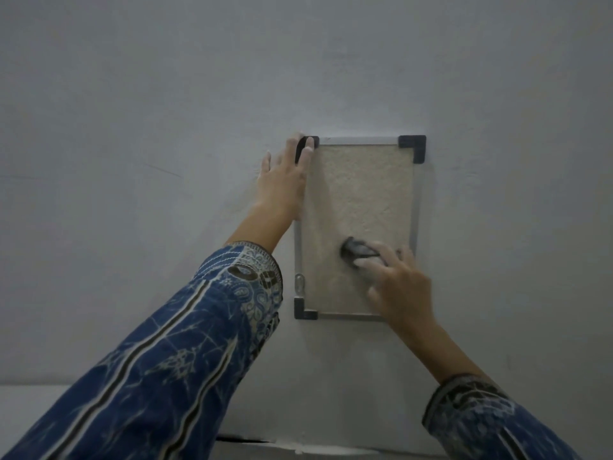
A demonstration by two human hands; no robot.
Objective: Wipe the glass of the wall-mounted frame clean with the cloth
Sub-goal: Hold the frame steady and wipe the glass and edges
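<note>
Nearest, two blue patterned sleeves reach up toward the pale wall. The right hand clutches a small dark cloth in its fingers, pressing it to the lower right part of the glass. The left hand lies flat with fingers spread over the upper left corner of the frame, which hangs upright on the wall.

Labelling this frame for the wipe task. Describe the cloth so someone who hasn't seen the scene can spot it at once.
On the plain grey wall hangs one upright frame with a silver edge, dark corner caps and a beige textured panel. In its lower right part, the right hand presses a small bunched cloth against the glass. The cloth is the only dark grey lump on the pale panel, poking out past the fingertips.
</note>
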